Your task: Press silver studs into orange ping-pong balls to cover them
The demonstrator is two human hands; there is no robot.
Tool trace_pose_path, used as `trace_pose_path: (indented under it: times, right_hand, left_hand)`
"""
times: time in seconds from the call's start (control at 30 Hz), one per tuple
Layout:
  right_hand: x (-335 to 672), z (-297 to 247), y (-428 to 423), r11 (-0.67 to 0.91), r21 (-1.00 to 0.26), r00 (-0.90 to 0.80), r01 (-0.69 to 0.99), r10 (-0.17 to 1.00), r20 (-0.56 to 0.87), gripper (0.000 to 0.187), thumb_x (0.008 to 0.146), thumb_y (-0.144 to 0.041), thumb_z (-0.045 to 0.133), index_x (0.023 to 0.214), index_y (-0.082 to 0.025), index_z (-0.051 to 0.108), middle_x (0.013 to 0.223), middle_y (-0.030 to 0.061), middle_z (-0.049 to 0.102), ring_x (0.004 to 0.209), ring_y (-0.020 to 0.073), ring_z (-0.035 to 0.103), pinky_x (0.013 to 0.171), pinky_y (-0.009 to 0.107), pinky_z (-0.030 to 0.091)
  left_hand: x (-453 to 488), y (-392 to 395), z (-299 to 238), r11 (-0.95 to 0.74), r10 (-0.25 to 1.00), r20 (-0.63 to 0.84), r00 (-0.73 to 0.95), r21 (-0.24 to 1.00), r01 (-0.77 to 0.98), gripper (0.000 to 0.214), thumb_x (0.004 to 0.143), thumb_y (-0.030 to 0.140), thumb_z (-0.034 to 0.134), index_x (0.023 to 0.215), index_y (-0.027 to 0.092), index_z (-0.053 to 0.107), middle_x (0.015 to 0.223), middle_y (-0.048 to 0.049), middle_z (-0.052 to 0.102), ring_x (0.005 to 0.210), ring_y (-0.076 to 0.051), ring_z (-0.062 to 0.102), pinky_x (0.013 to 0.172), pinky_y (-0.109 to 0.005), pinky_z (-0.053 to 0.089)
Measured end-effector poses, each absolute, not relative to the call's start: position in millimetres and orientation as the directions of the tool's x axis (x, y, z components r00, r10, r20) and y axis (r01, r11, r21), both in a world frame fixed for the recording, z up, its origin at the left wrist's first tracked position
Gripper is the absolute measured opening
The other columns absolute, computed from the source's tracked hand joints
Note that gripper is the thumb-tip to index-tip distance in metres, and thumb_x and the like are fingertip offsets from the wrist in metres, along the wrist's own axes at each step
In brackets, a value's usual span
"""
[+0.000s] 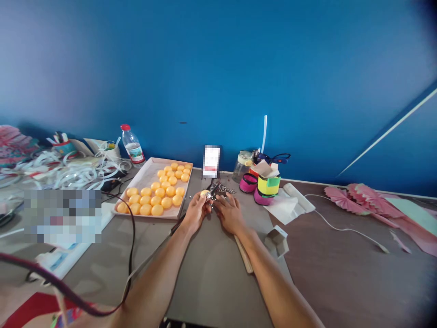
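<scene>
My left hand (195,214) is closed around a small yellow ball (205,193) with a shiny silver patch on the side towards my right hand. Close beside it, my right hand (231,214) rests low over the table with its fingers apart, at the near edge of a scatter of small silvery pieces (223,188). Whether its fingertips touch one of them is too small to make out. To the left, a shallow white tray (145,171) bears many yellow balls (157,200) set in rows.
A water bottle (132,146) stands behind the tray. At back right are a glass jar (241,167), a pink tape roll (248,183) and a yellow-green container (268,186). Dark cables (132,241) cross at left. A small open box (276,241) lies beside my right forearm.
</scene>
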State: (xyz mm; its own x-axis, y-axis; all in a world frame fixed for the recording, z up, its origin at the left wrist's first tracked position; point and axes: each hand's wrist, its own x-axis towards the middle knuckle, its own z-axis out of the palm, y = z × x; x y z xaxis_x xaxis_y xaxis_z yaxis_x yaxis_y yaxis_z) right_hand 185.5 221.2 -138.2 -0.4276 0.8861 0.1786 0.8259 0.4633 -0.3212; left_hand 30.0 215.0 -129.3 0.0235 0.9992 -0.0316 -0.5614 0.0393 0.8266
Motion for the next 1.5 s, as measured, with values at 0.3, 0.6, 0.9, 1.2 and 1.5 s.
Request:
trace_pose_path:
  times: [0.3, 0.6, 0.9, 1.2, 1.5]
  right_hand:
    - [184.4, -133.2, 220.9, 0.538, -0.248, -0.501, 0.805, 0.842, 0.200, 0.027, 0.090, -0.022, 0.048, 0.104, -0.028, 0.070, 0.126, 0.0015, 0.061, 0.132, 0.0274, 0.033, 0.110, 0.045, 0.019]
    - [188.3, -137.7, 220.6, 0.493, -0.307, -0.405, 0.814, 0.861, 0.308, 0.018, 0.081, -0.016, 0.060, 0.094, -0.021, 0.071, 0.123, 0.0102, 0.058, 0.117, 0.0253, 0.044, 0.099, 0.038, 0.035]
    - [188.1, -139.4, 220.9, 0.528, -0.283, -0.432, 0.801, 0.836, 0.337, 0.014, 0.082, -0.017, 0.059, 0.083, -0.024, 0.072, 0.113, 0.0070, 0.062, 0.115, 0.0256, 0.042, 0.097, 0.039, 0.033]
    - [188.4, -140.2, 223.8, 0.487, -0.559, -0.261, 0.671, 0.861, 0.437, 0.017, 0.077, -0.010, 0.049, 0.082, -0.018, 0.063, 0.080, 0.0054, 0.068, 0.077, 0.0180, 0.059, 0.075, 0.029, 0.042]
    - [187.0, -141.4, 223.2, 0.415, -0.681, -0.115, 0.604, 0.890, 0.441, 0.016, 0.079, -0.016, 0.047, 0.078, -0.020, 0.062, 0.077, 0.0039, 0.068, 0.068, 0.0157, 0.060, 0.065, 0.025, 0.043]
  left_hand:
    - [28.4, 214.8, -128.7, 0.037, 0.999, -0.040, 0.007, 0.829, -0.558, 0.045, 0.070, 0.045, 0.073, 0.097, 0.015, 0.053, 0.072, -0.0008, 0.063, 0.049, -0.007, 0.054, 0.046, -0.017, 0.037]
    - [29.9, 215.2, -130.6, 0.049, 0.999, -0.048, 0.015, 0.832, -0.553, 0.048, 0.068, 0.045, 0.075, 0.099, 0.015, 0.054, 0.071, -0.0008, 0.064, 0.050, -0.007, 0.054, 0.047, -0.018, 0.038]
    - [31.9, 214.9, -132.9, 0.052, 0.999, -0.044, 0.028, 0.846, -0.531, 0.045, 0.070, 0.044, 0.074, 0.099, 0.015, 0.056, 0.072, 0.0000, 0.063, 0.050, -0.007, 0.053, 0.048, -0.019, 0.039]
    - [32.3, 214.1, -135.8, 0.082, 0.995, -0.044, 0.085, 0.845, -0.528, 0.043, 0.070, 0.043, 0.073, 0.101, 0.017, 0.056, 0.075, -0.0002, 0.063, 0.051, -0.009, 0.055, 0.046, -0.021, 0.041]
    - [31.4, 209.3, -129.4, 0.200, 0.970, -0.067, 0.234, 0.770, -0.605, 0.037, 0.075, 0.033, 0.073, 0.105, 0.018, 0.057, 0.083, -0.0028, 0.067, 0.065, -0.013, 0.065, 0.065, -0.026, 0.052]
